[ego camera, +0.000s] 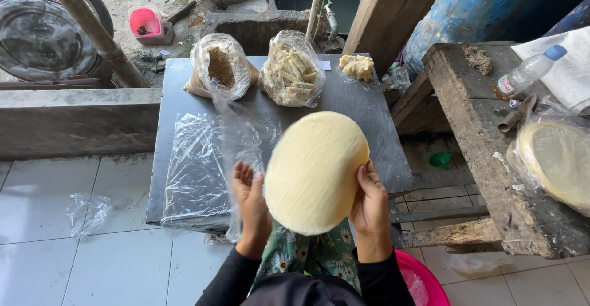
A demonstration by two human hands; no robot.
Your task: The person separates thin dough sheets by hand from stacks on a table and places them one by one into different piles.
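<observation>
Both hands held a pale round flatbread (314, 170) above the desk (362, 106).
Left hand (251, 202) lay open-palmed against its edge; right hand (369, 200) gripped the rim, fingertips hidden behind it.

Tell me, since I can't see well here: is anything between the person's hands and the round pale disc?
Nothing visible. The right hand holds the round pale disc at its edge. The left hand is open at the opposite edge, with a clear plastic bag hanging beside it, not between them.

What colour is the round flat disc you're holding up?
Pale cream-yellow, plain, no pattern; the disc shows in the head view.
</observation>
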